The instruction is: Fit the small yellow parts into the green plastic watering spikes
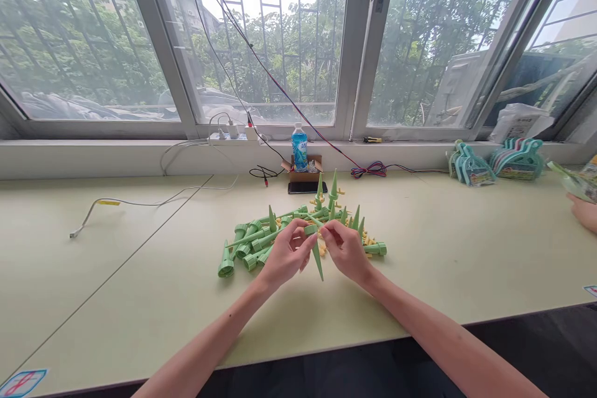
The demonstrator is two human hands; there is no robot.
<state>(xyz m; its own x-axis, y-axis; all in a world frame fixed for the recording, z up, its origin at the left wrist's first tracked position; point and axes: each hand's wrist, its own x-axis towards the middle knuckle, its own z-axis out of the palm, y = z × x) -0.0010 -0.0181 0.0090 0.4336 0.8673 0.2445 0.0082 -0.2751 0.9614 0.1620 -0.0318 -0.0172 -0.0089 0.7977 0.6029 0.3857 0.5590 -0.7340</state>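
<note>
Head view: left hand (290,250) pinches a green, tapering spike (318,260); right hand (346,250), grip unclear; pale table (429,255), barred windows (261,31).

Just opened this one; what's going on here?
A person's left hand holds a green spiked piece, its point slanting down. The right hand is close beside it; what its fingers grip is too small to tell. More green pieces and small yellow parts sit on the table.
</note>
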